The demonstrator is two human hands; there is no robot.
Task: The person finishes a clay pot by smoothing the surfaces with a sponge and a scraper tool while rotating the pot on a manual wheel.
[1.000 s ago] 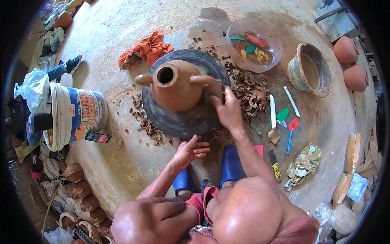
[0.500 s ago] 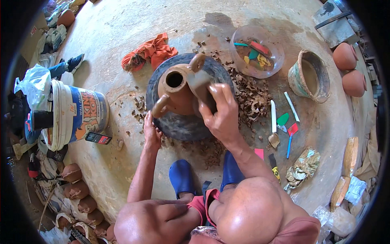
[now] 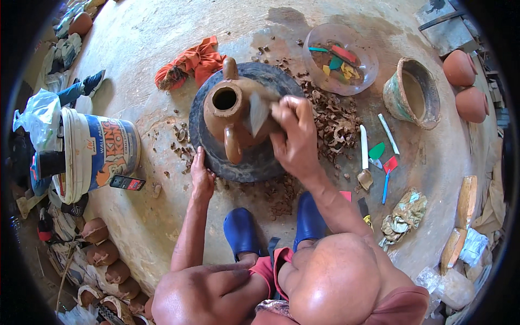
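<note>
A brown clay pot (image 3: 246, 122) with a narrow round mouth and two handles stands upright on a dark round turntable (image 3: 246, 172). One handle points away from me and the other toward me. My right hand (image 3: 297, 135) grips a thin, flat, greyish scraper (image 3: 259, 114) against the pot's right side; motion blurs the scraper, so its exact outline is unclear. At the turntable's near left edge rests my left hand (image 3: 202, 177), with its fingers stretched along the rim and nothing held.
Clay shavings (image 3: 333, 119) lie right of the turntable. Beyond are a clear bowl (image 3: 370, 81) of coloured pieces and a bucket (image 3: 398, 103) of murky water. Orange cloth (image 3: 203, 59) lies far left, a paint bucket (image 3: 116, 143) left, a phone (image 3: 128, 182) beside it. Small tools (image 3: 364, 149) lie right.
The pot has turned counter-clockwise, its handles swinging from a diagonal to a near-far line. The scraper has shifted slightly along the pot's right side. My left hand stays at the turntable's edge.
</note>
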